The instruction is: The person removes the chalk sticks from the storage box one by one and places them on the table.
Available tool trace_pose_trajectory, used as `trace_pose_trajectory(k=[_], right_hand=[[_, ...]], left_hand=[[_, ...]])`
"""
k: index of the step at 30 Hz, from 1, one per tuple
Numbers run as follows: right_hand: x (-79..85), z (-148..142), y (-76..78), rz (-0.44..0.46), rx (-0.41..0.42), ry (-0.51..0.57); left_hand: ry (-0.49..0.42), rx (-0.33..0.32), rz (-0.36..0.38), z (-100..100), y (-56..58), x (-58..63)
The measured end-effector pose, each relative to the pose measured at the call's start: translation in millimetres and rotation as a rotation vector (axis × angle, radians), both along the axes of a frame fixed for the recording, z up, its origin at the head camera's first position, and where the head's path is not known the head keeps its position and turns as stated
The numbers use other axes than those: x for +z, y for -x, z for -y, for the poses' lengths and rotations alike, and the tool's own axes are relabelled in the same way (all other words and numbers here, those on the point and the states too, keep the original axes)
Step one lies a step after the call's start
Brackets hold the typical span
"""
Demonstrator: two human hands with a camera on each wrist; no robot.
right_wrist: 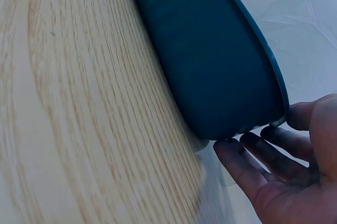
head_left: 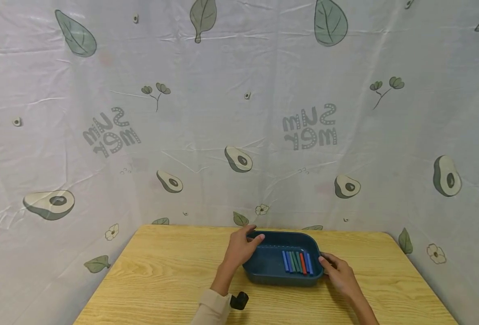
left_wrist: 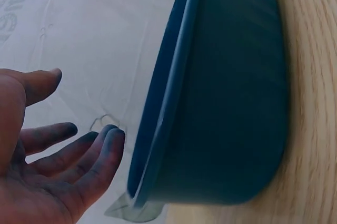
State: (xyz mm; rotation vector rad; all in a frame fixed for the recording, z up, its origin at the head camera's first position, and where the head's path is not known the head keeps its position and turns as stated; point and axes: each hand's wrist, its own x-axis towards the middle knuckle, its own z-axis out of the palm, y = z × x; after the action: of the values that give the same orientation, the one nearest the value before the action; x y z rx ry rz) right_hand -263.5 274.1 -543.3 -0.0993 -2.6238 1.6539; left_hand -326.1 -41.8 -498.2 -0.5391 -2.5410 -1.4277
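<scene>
A dark blue rectangular tray (head_left: 278, 279) with rounded corners and raised walls sits on the table. Inside, toward its right end, several slim coloured sticks lie side by side: blue, green and one red stick (head_left: 302, 263). My left hand (head_left: 238, 247) hovers at the tray's left end, thumb and fingers spread; the left wrist view shows those fingers apart from the tray wall (left_wrist: 226, 87). At the opposite end my right hand (head_left: 342, 276) holds the tray, thumb at the rim and fingers against the outside of the end wall (right_wrist: 210, 55). Fingertips look dark in both wrist views.
The light wood table (head_left: 162, 266) extends to both sides of the tray. Behind it hangs a pale curtain (head_left: 207, 113) printed with avocados and leaves, close to the table's back edge. A black device (head_left: 239, 300) is strapped at the left wrist, below a beige sleeve (head_left: 213, 307).
</scene>
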Motion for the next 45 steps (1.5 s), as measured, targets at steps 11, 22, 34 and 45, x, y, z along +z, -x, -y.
trace_pose_trajectory(k=[11, 22, 34, 45], right_hand=[[-2.0, -1.5, 1.8, 0.018, -0.013, 0.011], [-0.8, 0.1, -0.5, 0.057, -0.072, 0.108], [-2.6, 4.3, -1.0, 0.065, -0.132, 0.184], [-6.7, 5.3, 2.3, 0.037, -0.139, 0.222]], left_hand=[[0.017, -0.015, 0.046, -22.1, 2.6, -10.8], [0.034, -0.061, 0.159, -40.6, 3.3, -17.5], [-0.059, 0.024, 0.368, -66.5, 4.3, -23.3], [-0.056, 0.104, 0.356, -86.0, 6.6, -31.8]])
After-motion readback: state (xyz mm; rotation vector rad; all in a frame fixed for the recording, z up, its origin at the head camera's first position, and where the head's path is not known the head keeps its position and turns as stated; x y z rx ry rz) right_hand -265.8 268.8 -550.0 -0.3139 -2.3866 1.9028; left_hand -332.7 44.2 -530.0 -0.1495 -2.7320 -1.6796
